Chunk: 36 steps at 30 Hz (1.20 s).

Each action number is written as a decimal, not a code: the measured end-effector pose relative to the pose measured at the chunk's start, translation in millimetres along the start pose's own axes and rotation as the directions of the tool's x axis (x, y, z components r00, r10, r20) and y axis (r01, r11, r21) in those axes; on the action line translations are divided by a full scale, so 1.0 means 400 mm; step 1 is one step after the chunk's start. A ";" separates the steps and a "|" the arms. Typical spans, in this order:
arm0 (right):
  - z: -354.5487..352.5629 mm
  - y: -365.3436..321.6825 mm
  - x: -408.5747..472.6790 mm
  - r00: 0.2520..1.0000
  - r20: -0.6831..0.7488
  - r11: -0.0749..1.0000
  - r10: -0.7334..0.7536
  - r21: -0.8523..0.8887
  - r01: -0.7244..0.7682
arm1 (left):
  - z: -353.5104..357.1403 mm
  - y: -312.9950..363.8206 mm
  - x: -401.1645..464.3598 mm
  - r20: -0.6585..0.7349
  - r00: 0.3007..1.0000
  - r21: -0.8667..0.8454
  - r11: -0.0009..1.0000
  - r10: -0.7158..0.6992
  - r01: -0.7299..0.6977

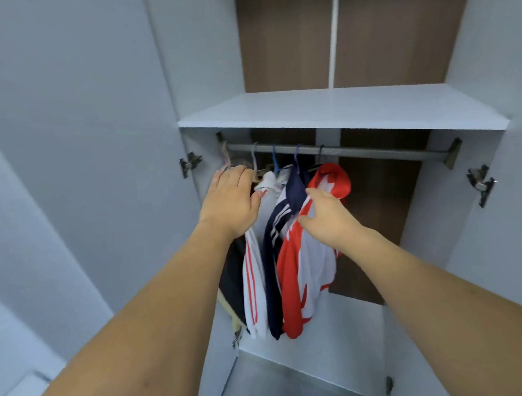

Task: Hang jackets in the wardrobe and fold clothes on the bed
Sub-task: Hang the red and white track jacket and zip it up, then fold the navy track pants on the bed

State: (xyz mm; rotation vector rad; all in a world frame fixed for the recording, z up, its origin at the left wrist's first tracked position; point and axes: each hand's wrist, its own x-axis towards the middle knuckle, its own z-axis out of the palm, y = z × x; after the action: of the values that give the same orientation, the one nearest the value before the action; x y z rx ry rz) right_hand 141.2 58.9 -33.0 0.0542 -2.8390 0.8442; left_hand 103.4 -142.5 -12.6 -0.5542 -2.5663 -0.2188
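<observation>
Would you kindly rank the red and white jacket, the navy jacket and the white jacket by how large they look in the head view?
1. Red and white jacket, clearly largest.
2. White jacket and navy jacket: both narrow slivers, too alike to rank; overlap hides much of each.

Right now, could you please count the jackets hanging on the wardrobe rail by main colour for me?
Red and white jacket: 1
Navy jacket: 1
White jacket with red stripes: 1
Dark jacket, partly hidden behind the left arm: 1
Total: 4 on the rail
</observation>
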 end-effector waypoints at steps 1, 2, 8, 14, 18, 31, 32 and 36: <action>0.009 -0.010 -0.018 0.999 0.025 0.999 -0.041 -0.002 0.041 | -0.017 -0.002 -0.035 -0.005 0.999 0.008 0.999 -0.046 0.046; 0.018 -0.021 -0.039 0.996 0.056 0.997 -0.075 0.002 0.075 | -0.032 -0.001 -0.075 -0.005 0.996 0.017 0.996 -0.090 0.090; 0.080 -0.113 -0.182 0.944 0.230 0.972 -0.236 0.053 0.231 | -0.116 0.011 -0.356 0.034 0.954 0.100 0.950 -0.299 0.294; 0.130 -0.227 -0.370 0.855 0.314 0.910 -0.414 0.175 0.376 | -0.270 0.030 -0.622 -0.048 0.879 0.151 0.867 -0.474 0.475; 0.153 -0.300 -0.521 0.779 0.392 0.873 -0.489 0.213 0.440 | -0.378 0.064 -0.813 -0.107 0.816 0.190 0.794 -0.568 0.578; 0.240 -0.495 -1.135 0.262 0.567 0.562 -0.781 0.453 0.692 | -0.673 0.425 -1.553 -0.287 0.339 0.309 0.248 -0.896 0.918; 0.243 -0.502 -1.189 0.198 0.572 0.522 -0.796 0.484 0.702 | -0.691 0.475 -1.607 -0.310 0.286 0.310 0.188 -0.907 0.932; 0.246 -0.506 -1.429 -0.023 0.544 0.361 -0.839 0.587 0.725 | -0.730 0.707 -1.805 -0.366 0.076 0.316 -0.047 -0.928 0.948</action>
State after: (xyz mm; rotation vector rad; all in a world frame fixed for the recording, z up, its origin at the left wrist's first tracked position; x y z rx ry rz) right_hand 704.9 -173.7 -108.7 2.4653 -2.4473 0.7261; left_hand 923.1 -209.1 -112.3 1.5876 -2.2615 0.0131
